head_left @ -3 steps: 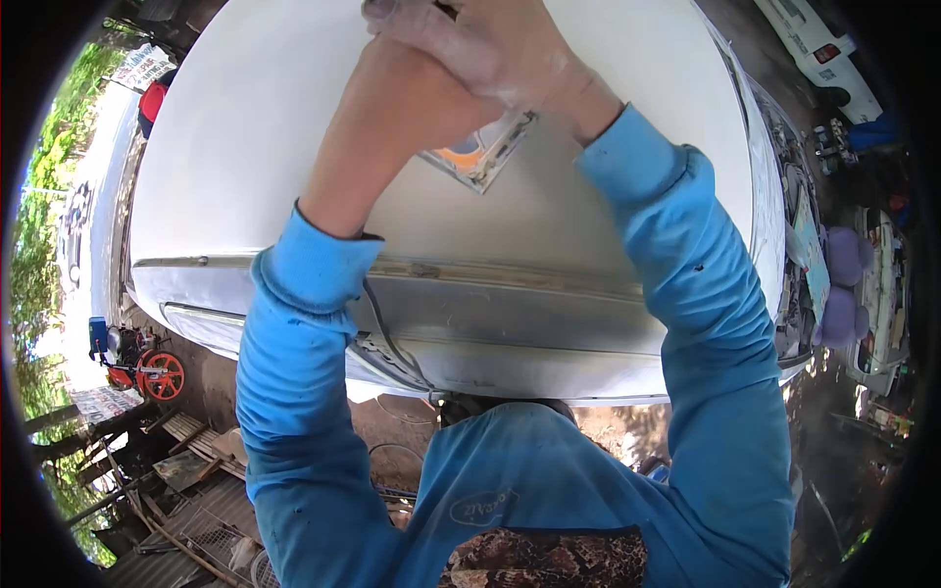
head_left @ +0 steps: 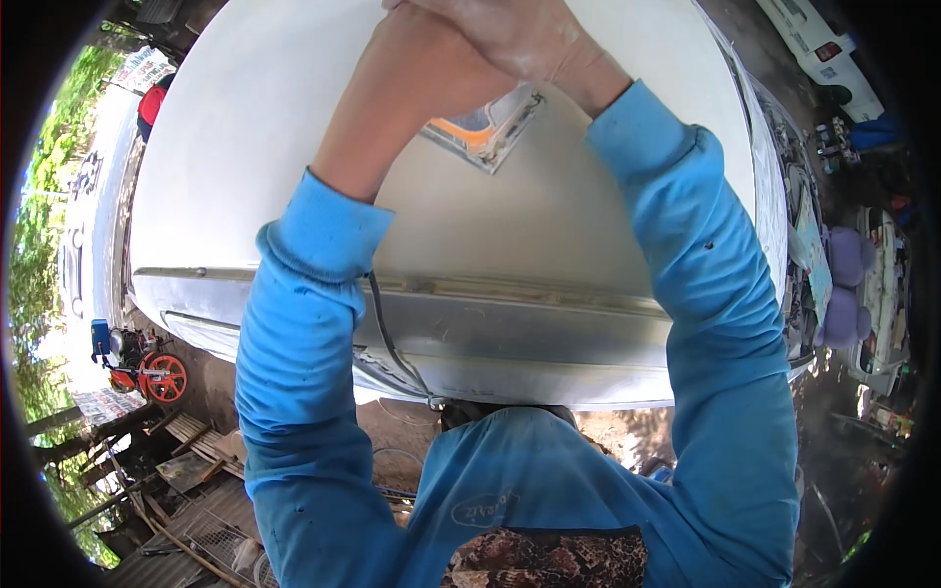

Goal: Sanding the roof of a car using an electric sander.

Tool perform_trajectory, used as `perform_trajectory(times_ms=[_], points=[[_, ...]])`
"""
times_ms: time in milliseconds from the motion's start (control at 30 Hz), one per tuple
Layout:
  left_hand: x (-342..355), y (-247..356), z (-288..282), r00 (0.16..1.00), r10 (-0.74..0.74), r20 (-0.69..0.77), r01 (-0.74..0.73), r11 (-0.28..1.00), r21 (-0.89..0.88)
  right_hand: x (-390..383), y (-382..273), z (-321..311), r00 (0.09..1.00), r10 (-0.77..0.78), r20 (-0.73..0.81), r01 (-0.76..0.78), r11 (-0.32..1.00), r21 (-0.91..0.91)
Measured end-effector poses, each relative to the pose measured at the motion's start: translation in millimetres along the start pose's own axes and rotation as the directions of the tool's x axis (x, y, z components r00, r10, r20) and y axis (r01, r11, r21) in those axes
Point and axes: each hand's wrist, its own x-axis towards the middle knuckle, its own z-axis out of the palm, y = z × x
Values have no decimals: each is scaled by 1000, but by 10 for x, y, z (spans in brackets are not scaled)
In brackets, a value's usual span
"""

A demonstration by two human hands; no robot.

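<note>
My arms reach forward over the pale roof [head_left: 245, 147] of a vehicle, and my hands overlap at the top edge of the view. My right hand [head_left: 524, 34], dusted white, lies across my left hand [head_left: 441, 64] with its fingers closed over it. My left hand's fingers are hidden beneath, and whatever the hands hold is out of sight. A dark hose [head_left: 384, 333] comes out below my left sleeve and hangs over the roof's near side. Just below my hands is a rectangular framed opening [head_left: 493, 162] in the roof, with orange inside.
A metal rail [head_left: 470, 290] runs along the roof's near edge. At left stand a motorcycle with a red wheel [head_left: 162, 377] and wooden slats [head_left: 191, 431]. On the right are purple seats [head_left: 845, 294] and a white vehicle [head_left: 818, 49].
Both hands have moved slightly farther away and right, still overlapped, partly leaving the top of the view. The dark item by the fingertips has gone out of view.
</note>
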Motion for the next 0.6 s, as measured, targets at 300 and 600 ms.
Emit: perform_trajectory(times_ms=[300, 600], points=[[1211, 98, 864, 991, -136, 19, 134, 987, 90, -98, 1037, -862, 987, 159, -27, -139, 925, 355], [1491, 1101, 1459, 986, -102, 132, 102, 995, 7, -1137, 841, -1687, 973, 147, -175, -125, 983, 132]])
